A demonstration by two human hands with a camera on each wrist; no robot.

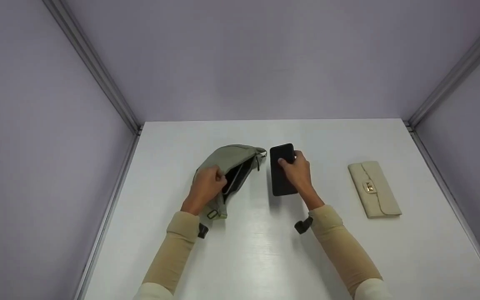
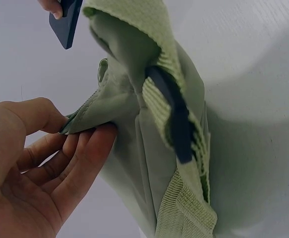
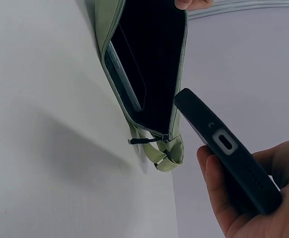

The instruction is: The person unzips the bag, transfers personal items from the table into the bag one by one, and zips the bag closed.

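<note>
A sage-green fabric belt bag (image 1: 227,166) lies on the white table (image 1: 265,250), its zipper mouth gaping. My left hand (image 1: 206,185) pinches the upper edge of the opening (image 2: 80,121) and lifts it. Inside the bag (image 3: 144,59) a pale flat device leans against the lining. My right hand (image 1: 296,171) grips a black phone (image 1: 282,170) just right of the bag, its top end (image 3: 194,106) close to the zipper end. A corner of the phone (image 2: 65,22) shows in the left wrist view.
A cream clasp wallet (image 1: 374,189) lies at the right of the table. Lilac walls with metal corner posts close the table on three sides. A dark zipper pull (image 3: 144,141) hangs at the bag's end.
</note>
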